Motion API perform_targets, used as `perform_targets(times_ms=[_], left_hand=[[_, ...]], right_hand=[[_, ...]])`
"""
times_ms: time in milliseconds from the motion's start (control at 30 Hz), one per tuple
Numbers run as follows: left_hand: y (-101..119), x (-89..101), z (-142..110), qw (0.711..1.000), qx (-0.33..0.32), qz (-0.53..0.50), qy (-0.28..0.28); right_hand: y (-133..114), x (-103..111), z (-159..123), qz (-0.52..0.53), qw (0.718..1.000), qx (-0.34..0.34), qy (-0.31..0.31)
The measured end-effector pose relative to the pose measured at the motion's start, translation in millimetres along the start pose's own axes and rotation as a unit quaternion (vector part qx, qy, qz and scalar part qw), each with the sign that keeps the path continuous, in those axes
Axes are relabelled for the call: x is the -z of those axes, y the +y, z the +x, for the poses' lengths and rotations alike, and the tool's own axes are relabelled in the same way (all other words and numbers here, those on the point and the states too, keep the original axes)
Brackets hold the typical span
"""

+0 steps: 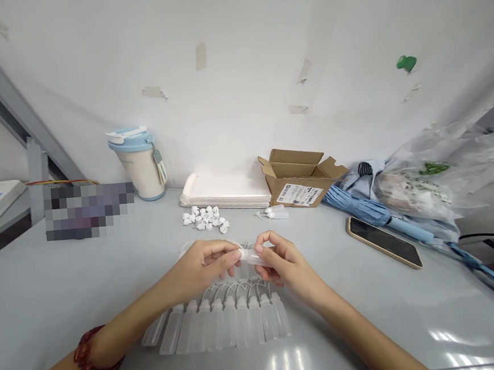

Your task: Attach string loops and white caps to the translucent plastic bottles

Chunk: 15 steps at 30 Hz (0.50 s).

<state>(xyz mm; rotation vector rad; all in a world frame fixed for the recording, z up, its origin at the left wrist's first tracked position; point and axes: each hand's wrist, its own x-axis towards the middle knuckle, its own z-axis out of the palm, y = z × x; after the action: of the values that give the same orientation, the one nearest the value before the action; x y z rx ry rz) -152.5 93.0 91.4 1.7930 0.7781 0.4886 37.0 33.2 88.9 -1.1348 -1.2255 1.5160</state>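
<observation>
Between my two hands is a small translucent squeeze bottle (254, 258), lying nearly level with its white top toward the left. The fingertips of my left hand (208, 262) pinch it at the white top. My right hand (286, 263) grips its body between thumb and fingers. Below, a row of similar bottles (224, 326) with thin white strap loops lies side by side on the grey table (327, 338). More bottles lie behind the hands, partly covered by them. A small heap of white caps (204, 218) sits farther back.
Along the wall stand a cream tumbler (138, 168) with a blue lid, a stack of white padded envelopes (226, 191) and an open cardboard box (279, 188). Another bottle (278, 215) lies before the box. At right are a phone (384, 242), a blue umbrella (360, 204) and plastic bags (434, 176).
</observation>
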Motion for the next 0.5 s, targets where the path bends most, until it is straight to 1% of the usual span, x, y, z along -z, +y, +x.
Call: perform_targets(times_ms=[67,167,400,500], left_hand=[[0.9,0.2,0.1,1.000,0.013,0.008,-0.023],[1.5,0.5,-0.3,0.999,0.020,0.012,-0.039],[2.9,-0.1,-2.8,0.999,0.012,-0.019,-0.029],[4.1,-0.5,-3.2,0.999,0.017,-0.017,-0.039]], right_hand=[[-0.7,-0.9,-1.3,-0.008,1.000,0.003,-0.002],[-0.5,-1.5,-2.3,-0.022,1.000,0.007,-0.003],[1.1,-0.4,-0.1,-0.035,0.999,0.004,0.010],[0.7,-2.1,-0.6,-0.025,1.000,-0.005,0.008]])
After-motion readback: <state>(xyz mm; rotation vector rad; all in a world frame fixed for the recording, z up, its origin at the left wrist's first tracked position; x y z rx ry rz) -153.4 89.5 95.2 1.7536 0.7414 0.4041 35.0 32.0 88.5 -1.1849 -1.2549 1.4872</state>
